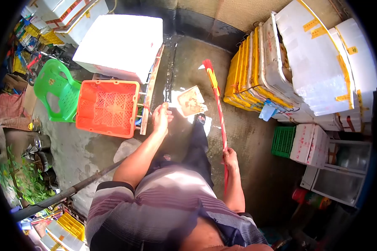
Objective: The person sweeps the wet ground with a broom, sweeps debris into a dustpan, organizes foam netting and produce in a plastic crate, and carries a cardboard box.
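Observation:
My right hand [230, 159] is closed round the handle of a long broom [220, 119]. This handle is striped red and white, and its far end carries a red and yellow head. My left hand [160, 119] hangs in front of me with loosely bent fingers and nothing visible in it. It is near the right side of an orange plastic crate [108, 108]. On the wet floor between my hands and ahead lies a flat, pale, dirty piece [190, 101] with an orange-brown patch; I cannot tell its kind.
A white foam box [119, 44] stands behind the crate, beside a green plastic chair [56, 90]. At the right are stacked yellow-edged foam boxes [249, 69] and a green basket [283, 142]. A dark pole [71, 190] slants across the lower left near leafy plants [25, 180].

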